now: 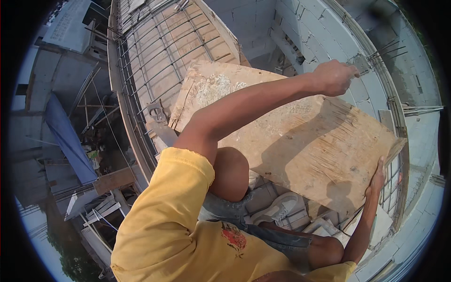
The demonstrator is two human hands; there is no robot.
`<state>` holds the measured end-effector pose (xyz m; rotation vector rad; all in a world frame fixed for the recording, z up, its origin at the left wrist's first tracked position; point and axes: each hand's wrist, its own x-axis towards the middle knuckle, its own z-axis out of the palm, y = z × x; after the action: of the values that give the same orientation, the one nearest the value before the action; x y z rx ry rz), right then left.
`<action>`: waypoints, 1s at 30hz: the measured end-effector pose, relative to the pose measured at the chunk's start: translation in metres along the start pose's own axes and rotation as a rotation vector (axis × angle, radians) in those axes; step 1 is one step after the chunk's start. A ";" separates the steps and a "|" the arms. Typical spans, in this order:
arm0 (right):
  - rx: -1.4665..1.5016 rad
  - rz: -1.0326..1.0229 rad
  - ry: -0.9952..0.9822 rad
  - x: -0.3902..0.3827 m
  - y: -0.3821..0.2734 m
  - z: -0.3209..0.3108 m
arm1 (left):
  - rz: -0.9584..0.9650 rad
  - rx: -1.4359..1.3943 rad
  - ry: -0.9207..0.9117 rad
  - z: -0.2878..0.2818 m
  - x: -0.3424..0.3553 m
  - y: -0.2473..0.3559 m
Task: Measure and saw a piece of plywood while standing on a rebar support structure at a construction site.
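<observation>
A broad plywood board point(300, 141) lies at a slant across the middle of the scene, its splintered far-right corner reaching toward the block wall point(314, 35). The right hand point(376, 181) is against the board's right edge, its fingers touching the rim; whether they clamp it cannot be told. The left hand point(334, 77), at the end of an arm stretched over the board, hangs just past the far edge with its fingers curled into a fist; whether they enclose something small is unclear. Beyond that edge, a deep gap opens between the pale walls, giving the left hand room around it. The board's left edge stops just beside a handsaw point(157, 114), with a rebar grid point(164, 37) farther left and far. The near edge has the least room: a bent knee point(230, 174) and a shoe point(282, 207) crowd close to it. Well to the left, a blue tarp point(68, 136) hangs lower down.
</observation>
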<state>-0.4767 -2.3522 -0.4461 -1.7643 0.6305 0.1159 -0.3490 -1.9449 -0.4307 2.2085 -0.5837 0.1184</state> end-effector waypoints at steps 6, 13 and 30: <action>-0.273 0.051 0.102 0.033 0.105 -0.003 | -0.668 -1.124 -0.106 -0.068 -0.091 -0.045; -0.437 0.215 0.004 0.041 0.171 -0.047 | -0.761 -0.887 -0.125 -0.027 -0.101 -0.068; -1.203 -0.409 0.372 0.031 0.165 -0.020 | -0.590 -0.599 -0.364 0.046 -0.024 -0.029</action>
<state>-0.5333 -2.4071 -0.5958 -3.0942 0.4505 -0.1642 -0.3630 -1.9544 -0.4874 1.7231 -0.1028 -0.6897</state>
